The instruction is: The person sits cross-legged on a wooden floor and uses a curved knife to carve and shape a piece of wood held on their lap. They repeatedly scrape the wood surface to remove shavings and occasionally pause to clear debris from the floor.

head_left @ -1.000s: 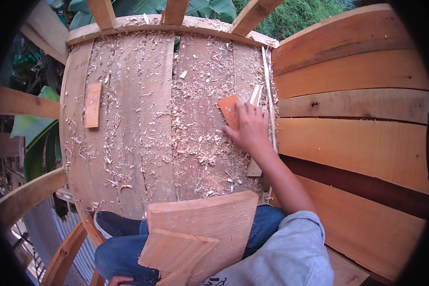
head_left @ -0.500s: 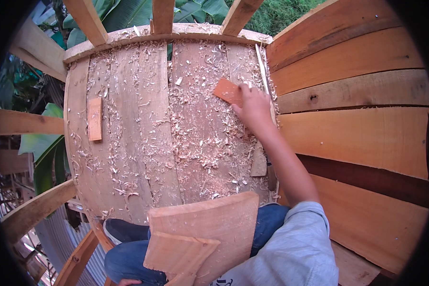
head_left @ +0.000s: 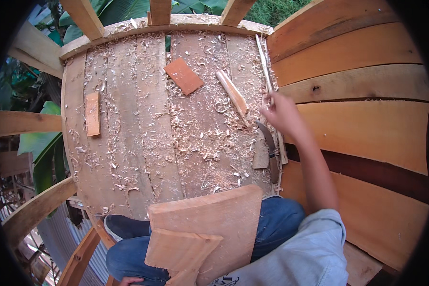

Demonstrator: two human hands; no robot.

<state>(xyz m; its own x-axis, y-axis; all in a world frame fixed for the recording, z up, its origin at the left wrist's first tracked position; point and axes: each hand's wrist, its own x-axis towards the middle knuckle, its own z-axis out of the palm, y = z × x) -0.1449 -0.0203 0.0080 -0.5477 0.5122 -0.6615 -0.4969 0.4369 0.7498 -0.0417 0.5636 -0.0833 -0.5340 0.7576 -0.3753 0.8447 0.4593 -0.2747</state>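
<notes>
My right hand (head_left: 282, 114) is over the right side of the plank floor, fingers curled at the lower end of a thin pale wood strip (head_left: 262, 57). What lies inside the fingers is hidden. Below the hand is a knife with a curved dark blade (head_left: 268, 138) and brown handle. A wedge-like wood piece (head_left: 234, 94) lies to its left, and beyond that a flat orange rectangle (head_left: 184, 76). Of my left hand (head_left: 131, 280), only a bit shows at the lower edge by my knee. A broad wood board (head_left: 233, 214) with a smaller cut board (head_left: 178, 250) rests against my lap.
Shavings cover the plank floor (head_left: 124, 157). A small wood block (head_left: 93, 114) lies at the left. An upright plank wall (head_left: 352, 128) bounds the right side; a raised wooden rim (head_left: 186, 21) with slats closes the far edge. Open slats and large leaves are at the left.
The orange rectangle has left my right hand and lies farther left. My right hand has drawn back toward the right wall. The wedge-like piece and the knife's blade now show.
</notes>
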